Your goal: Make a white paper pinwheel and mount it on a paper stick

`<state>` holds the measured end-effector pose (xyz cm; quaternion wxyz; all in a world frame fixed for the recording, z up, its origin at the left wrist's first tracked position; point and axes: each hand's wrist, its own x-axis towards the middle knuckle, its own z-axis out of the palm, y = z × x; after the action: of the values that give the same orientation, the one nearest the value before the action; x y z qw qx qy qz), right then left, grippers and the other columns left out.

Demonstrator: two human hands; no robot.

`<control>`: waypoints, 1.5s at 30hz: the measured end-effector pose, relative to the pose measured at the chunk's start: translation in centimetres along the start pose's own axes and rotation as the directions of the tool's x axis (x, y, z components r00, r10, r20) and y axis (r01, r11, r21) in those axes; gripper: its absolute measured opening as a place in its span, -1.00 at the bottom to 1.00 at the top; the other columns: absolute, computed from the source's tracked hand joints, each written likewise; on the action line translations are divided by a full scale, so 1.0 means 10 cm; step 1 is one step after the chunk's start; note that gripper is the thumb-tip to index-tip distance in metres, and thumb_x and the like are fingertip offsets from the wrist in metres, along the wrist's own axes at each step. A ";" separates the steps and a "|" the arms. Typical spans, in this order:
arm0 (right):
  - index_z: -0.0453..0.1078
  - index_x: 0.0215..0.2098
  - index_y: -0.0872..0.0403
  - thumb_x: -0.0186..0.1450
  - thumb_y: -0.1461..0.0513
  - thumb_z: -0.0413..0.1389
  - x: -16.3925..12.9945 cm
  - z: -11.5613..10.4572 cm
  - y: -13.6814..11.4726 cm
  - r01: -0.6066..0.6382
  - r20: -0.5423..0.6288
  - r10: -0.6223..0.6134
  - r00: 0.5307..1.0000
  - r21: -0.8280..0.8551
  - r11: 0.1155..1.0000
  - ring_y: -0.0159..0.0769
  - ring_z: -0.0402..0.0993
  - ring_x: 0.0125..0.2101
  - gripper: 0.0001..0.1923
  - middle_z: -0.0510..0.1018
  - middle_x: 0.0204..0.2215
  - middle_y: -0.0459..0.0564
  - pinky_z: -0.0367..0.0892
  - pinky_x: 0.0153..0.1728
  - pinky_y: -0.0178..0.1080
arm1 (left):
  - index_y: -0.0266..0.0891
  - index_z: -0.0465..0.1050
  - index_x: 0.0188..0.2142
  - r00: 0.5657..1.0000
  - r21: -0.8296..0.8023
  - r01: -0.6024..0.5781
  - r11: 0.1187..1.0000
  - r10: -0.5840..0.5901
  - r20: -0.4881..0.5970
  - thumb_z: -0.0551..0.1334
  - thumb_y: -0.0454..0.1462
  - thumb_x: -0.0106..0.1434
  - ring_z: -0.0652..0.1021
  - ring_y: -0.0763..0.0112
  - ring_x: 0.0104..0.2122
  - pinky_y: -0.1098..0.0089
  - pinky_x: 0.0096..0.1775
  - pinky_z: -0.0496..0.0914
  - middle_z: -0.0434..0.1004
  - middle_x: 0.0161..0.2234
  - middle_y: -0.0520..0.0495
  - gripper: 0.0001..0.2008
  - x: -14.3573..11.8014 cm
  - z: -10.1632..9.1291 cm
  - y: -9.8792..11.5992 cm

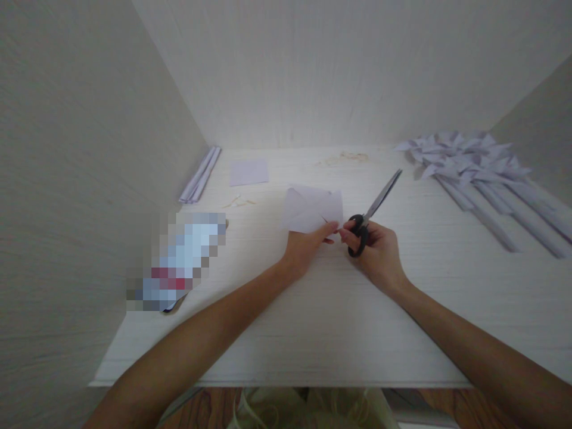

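At the 9 o'clock side of the desk (286, 333) lie some folded strips (201, 174) and one flat sheet (248, 171). In the center, the left hand (304, 247) pinches one folded paper (313, 210); the right hand (379, 250) grips one pair of scissors (373, 208), blades closed and pointing to 1 o'clock. The paper could slip from this light pinch. At 2 o'clock lie several pinwheels (469, 158), too overlapped to count.

We cannot make out the blurred object (176, 262) at the left, which is pixelated. Our right hand (378, 253) hides most of the scissors' (373, 208) handle. The bag (308, 411) under the table (313, 333) is cut off by the bottom edge. The scraps (342, 158) at the back are too small to tell.
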<state>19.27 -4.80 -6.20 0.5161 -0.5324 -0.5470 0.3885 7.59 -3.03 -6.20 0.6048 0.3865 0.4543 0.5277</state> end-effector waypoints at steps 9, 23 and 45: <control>0.34 -0.53 0.14 -0.03 0.21 0.17 0.00 0.00 -0.03 0.012 -0.004 -0.012 1.000 -0.005 1.000 -0.52 0.17 -0.69 -0.85 0.31 -0.70 -0.16 0.10 -0.72 -0.43 | -0.27 0.39 -0.49 1.000 -0.012 -0.006 1.000 0.006 0.020 0.26 -0.27 -0.11 0.44 0.49 -0.48 0.50 -0.51 0.34 0.44 -0.48 0.02 -0.86 -0.01 0.00 0.01; 0.34 -0.53 0.12 -0.02 0.23 0.16 0.00 0.00 0.02 0.026 0.017 -0.026 1.000 0.000 1.000 -0.54 0.12 -0.68 -0.88 0.27 -0.69 -0.18 0.07 -0.71 -0.44 | -0.29 0.40 -0.53 1.000 -0.011 0.012 1.000 -0.012 0.020 0.27 -0.28 -0.13 0.43 0.52 -0.51 0.50 -0.52 0.34 0.43 -0.51 0.02 -0.87 0.00 0.00 0.01; 0.35 -0.54 0.12 -0.05 0.36 0.16 0.02 0.00 0.08 -0.143 0.094 0.119 0.988 0.319 0.937 -0.61 0.05 -0.74 -0.91 0.29 -0.71 -0.23 -0.08 -0.75 -0.46 | -0.28 0.39 -0.46 0.999 -0.012 0.006 1.000 -0.005 0.042 0.29 -0.27 -0.15 0.44 0.50 -0.48 0.51 -0.52 0.34 0.45 -0.48 0.02 -0.80 -0.01 -0.01 0.01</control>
<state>19.44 -4.48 -6.95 0.5494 -0.4609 -0.4574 0.5259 7.46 -3.08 -6.09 0.6180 0.3926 0.4391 0.5206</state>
